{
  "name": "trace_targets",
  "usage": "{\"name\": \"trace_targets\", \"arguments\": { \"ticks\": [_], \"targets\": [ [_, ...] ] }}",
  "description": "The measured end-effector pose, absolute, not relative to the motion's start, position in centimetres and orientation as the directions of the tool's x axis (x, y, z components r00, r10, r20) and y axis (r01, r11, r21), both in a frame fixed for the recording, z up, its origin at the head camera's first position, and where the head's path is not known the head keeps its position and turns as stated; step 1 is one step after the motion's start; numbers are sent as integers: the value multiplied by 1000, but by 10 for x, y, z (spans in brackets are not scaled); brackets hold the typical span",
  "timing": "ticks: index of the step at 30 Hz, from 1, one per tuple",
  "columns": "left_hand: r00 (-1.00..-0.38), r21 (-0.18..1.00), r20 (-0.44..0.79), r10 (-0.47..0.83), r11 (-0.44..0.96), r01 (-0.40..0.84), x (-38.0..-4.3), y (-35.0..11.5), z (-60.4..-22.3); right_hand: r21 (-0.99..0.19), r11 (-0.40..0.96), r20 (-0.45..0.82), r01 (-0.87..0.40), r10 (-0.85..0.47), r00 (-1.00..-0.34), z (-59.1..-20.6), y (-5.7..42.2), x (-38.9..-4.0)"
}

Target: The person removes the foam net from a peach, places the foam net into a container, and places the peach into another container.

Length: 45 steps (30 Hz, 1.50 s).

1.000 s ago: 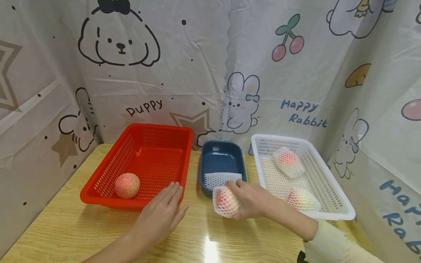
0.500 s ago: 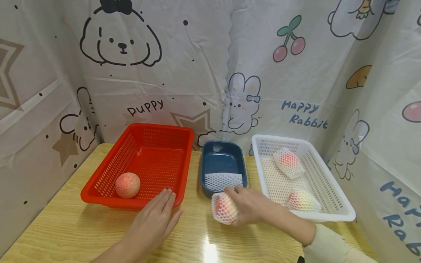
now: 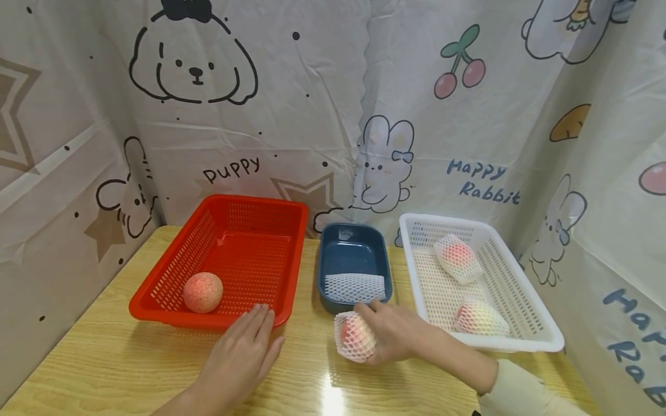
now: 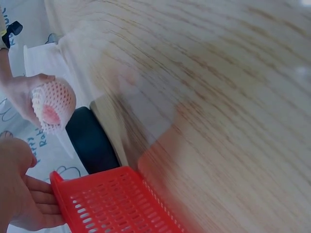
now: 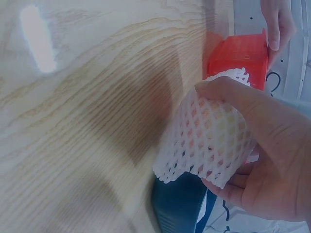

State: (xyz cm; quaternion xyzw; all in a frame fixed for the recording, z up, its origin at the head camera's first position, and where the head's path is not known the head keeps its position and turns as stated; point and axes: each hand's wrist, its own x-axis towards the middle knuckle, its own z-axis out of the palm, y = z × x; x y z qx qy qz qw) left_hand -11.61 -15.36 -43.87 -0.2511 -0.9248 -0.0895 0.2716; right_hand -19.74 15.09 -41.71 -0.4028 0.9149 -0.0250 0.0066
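My right hand (image 3: 395,332) grips a peach in a white foam net (image 3: 356,337), just in front of the blue dish. In the right wrist view, the thumb lies over the foam net (image 5: 201,138) and the fingers curl beneath it. My left hand (image 3: 236,352) has straight fingers at the front rim of the red basket (image 3: 171,318); whether they press on it I cannot tell. A bare peach (image 3: 203,293) lies in that basket's front left part. A folded white foam net (image 3: 355,287) lies in the blue dish (image 3: 348,232).
On the right stands a white basket (image 3: 531,346) with two net-wrapped peaches, one farther back (image 3: 458,258) and one nearer (image 3: 481,318). The wooden table (image 3: 93,346) carries everything. A printed curtain (image 3: 312,86) hangs behind and at both sides.
The right hand has come slightly nearer and lower with the netted peach. The left hand has drawn back a little toward the body and to the left along the red basket's rim.
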Motion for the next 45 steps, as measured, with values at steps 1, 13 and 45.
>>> {"name": "trace_targets", "arguments": {
  "ticks": [1,13,45],
  "targets": [
    [-715,27,564,414,856,516,-117,-154,-440,-56,676,5,-735,-736,-677,-418,151,-197],
    [-530,-103,732,428,839,535,-133,-154,-445,-44,665,-14,-746,-747,-665,-428,150,-193],
    [-366,-215,811,457,814,539,-144,-157,-455,16,687,14,-727,-727,-686,-440,145,-187]
  ]
}}
